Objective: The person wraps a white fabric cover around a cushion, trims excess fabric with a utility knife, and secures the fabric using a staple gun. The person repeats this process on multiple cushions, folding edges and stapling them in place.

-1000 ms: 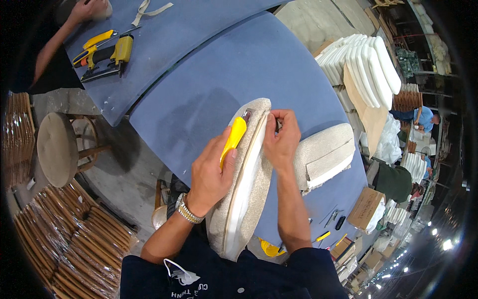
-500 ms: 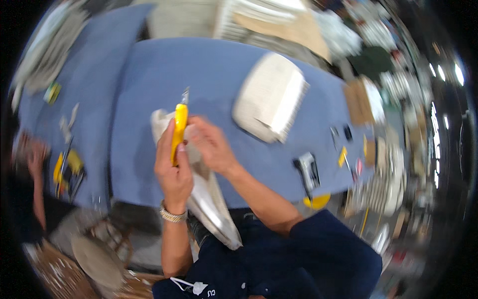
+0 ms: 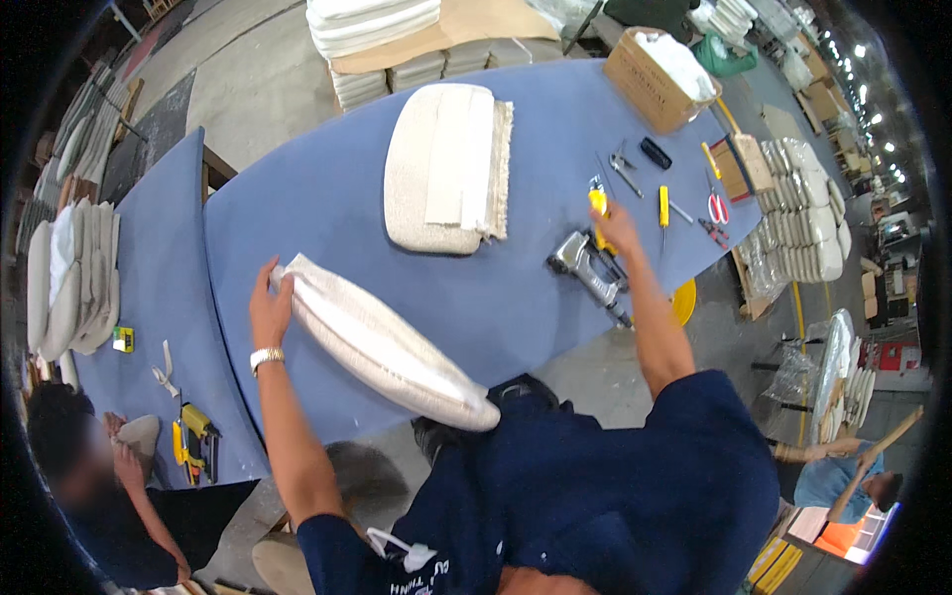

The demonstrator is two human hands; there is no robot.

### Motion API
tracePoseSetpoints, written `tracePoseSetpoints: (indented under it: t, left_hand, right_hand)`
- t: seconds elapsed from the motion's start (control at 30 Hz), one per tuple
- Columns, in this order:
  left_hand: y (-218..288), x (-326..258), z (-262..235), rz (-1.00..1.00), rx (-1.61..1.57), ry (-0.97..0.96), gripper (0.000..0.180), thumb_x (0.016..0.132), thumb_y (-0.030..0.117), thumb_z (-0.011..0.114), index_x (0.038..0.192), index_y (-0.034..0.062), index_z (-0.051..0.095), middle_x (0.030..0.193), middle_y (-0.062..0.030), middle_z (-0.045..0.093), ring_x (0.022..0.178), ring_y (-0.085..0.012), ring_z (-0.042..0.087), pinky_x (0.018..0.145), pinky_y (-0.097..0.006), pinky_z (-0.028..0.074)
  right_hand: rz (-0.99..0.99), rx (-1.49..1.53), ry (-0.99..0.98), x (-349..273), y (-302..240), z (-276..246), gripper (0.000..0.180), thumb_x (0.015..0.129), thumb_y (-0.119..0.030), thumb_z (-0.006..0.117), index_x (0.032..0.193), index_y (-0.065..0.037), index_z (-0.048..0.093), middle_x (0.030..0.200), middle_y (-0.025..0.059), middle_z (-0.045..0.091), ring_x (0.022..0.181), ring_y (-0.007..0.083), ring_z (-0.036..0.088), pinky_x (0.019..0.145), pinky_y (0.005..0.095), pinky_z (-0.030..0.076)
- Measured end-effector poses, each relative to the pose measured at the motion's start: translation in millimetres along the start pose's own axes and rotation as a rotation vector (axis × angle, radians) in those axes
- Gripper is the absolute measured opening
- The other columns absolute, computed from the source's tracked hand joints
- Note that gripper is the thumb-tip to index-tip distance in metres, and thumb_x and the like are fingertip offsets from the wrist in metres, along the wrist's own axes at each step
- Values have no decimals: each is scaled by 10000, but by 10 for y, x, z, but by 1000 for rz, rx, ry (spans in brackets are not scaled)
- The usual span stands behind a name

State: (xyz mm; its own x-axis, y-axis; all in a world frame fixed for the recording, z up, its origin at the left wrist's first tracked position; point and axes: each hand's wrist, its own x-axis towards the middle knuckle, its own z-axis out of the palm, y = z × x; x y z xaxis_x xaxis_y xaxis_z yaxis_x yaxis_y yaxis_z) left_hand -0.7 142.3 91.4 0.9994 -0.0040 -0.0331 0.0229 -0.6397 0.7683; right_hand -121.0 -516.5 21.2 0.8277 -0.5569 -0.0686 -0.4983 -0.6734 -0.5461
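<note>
1. While the left hand (image 3: pixel 269 309) pinches one end of the beige upholstered cushion (image 3: pixel 372 342), its length slants from those fingers toward the navy shirt (image 3: pixel 625 466).
2. The right hand (image 3: pixel 620 231) holds a yellow utility knife (image 3: pixel 598 202) beside the silver staple gun (image 3: pixel 592 278).

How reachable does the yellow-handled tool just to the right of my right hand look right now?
Probably yes: the yellow-handled tool lies close beside the right hand, with bare blue table between them. The yellow cutter it seems to hold might need putting down first.
</note>
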Motion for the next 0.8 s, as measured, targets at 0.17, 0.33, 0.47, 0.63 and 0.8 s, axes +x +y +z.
tracePoseSetpoints:
  t: [0.17, 0.33, 0.47, 0.63, 0.8]
  left_hand:
    - [-144, -65, -144, -57, -86, 90, 422, 923, 222, 704, 1318, 80, 674, 1300, -128, 673, 1137, -269, 619, 1023, -394, 465]
    - [-361, -821, -412, -197, -458, 217, 451, 980, 171, 687, 1390, 22, 576, 1226, -83, 643, 1093, -169, 618, 836, -293, 530]
    - [-755, -1602, -635, -291, -627, 393, 475, 1028, 107, 596, 1492, 51, 514, 1430, -111, 594, 1260, -219, 596, 958, -329, 548]
    - [-865, -2267, -824, -268, -760, 502, 412, 1039, 109, 616, 1435, 8, 559, 1363, -108, 635, 1196, -187, 620, 966, -299, 533]
    - [-1300, -3071, -575, -342, -1204, 924, 292, 1058, 238, 596, 1237, 13, 649, 1202, -105, 704, 1071, -220, 685, 944, -371, 573]
  right_hand:
    - [-30, 168, -106, -258, -239, -233, 516, 946, -415, 701, 1295, -37, 653, 1136, 183, 739, 1032, 319, 724, 867, 437, 558]
    - [154, 623, -1062, -1855, -1053, 367, 778, 1042, -632, 465, 1585, -87, 351, 1359, 159, 619, 725, 222, 733, 592, 336, 617]
    - [66, 435, -1295, -2430, -1535, 916, 705, 1082, -634, 322, 1450, -92, 581, 773, 74, 639, 489, 118, 532, 392, 301, 415]
    - [-81, 397, -919, -2507, -1654, 950, 602, 1050, -542, 494, 1265, -23, 710, 1140, 201, 746, 1040, 295, 718, 901, 382, 551]
    - [-616, 421, -696, -2187, -2396, 844, 390, 941, -229, 738, 1282, -42, 716, 1381, 208, 656, 1330, 330, 598, 1127, 401, 443]
